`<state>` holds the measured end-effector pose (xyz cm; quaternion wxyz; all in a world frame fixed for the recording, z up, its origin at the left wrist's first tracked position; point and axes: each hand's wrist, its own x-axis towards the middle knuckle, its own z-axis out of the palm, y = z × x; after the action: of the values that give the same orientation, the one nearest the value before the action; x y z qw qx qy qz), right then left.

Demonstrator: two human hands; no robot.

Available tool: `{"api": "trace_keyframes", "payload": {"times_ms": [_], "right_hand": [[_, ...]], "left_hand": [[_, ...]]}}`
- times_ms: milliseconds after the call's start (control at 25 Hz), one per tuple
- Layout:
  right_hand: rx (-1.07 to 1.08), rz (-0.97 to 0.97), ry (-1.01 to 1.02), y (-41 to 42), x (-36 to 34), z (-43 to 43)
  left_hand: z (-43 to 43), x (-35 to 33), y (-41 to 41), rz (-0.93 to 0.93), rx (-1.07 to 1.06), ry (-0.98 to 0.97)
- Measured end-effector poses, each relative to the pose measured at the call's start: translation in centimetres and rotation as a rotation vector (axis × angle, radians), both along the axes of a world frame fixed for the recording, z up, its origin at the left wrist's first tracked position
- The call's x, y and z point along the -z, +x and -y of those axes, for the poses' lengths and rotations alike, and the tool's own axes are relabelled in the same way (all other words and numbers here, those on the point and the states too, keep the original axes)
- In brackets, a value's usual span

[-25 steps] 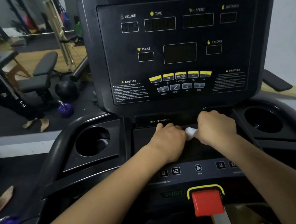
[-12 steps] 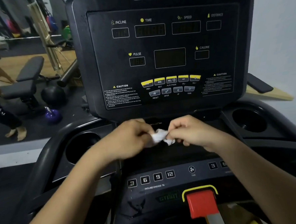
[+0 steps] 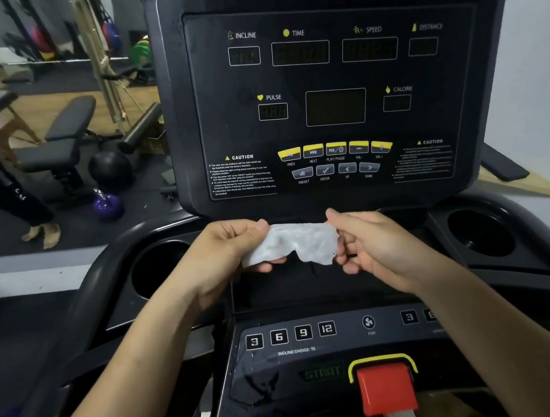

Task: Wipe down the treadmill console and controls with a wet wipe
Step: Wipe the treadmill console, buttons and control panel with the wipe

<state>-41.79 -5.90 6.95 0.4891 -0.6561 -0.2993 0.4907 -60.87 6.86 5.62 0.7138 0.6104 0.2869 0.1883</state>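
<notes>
Below glossy black console (image 3: 332, 108), crinkled white wipe (image 3: 293, 244) between both hands.

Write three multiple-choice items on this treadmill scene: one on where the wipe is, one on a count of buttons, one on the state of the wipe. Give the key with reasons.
1. Where is the wet wipe?
A. Lying in the left cup holder
B. Held between both hands in front of the console
C. Draped over the red stop button

2. How many yellow buttons are in the row above PRESET and ENTER?
A. Three
B. Five
C. Eight

3. What state is the wipe in?
A. Spread open between the hands
B. Sealed in a packet
C. Rolled in a tight ball

Key: B, the left hand and right hand each pinch one end of it, below the console. B, the row labelled PREV to VOL+ holds five. A, it is stretched out as a crumpled white sheet.
</notes>
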Motion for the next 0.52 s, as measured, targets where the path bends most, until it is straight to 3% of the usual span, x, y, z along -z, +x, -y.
{"api": "trace_keyframes", "payload": {"times_ms": [120,200,400,520], "right_hand": [[-0.122,0.128,-0.021,-0.5,0.5,-0.1],[-0.091,0.168,0.034,-0.5,0.6,-0.2],[-0.006,-0.198,0.241,-0.3,-0.2,-0.5],[0.033,-0.107,0.258,-0.4,-0.6,-0.7]], "left_hand": [[0.2,-0.1,0.2,0.017,0.019,-0.005],[0.0,-0.2,0.1,0.022,0.014,0.023],[-0.4,-0.2,-0.4,0.061,0.055,0.080],[-0.4,-0.2,-0.4,0.152,0.121,0.059]]}}
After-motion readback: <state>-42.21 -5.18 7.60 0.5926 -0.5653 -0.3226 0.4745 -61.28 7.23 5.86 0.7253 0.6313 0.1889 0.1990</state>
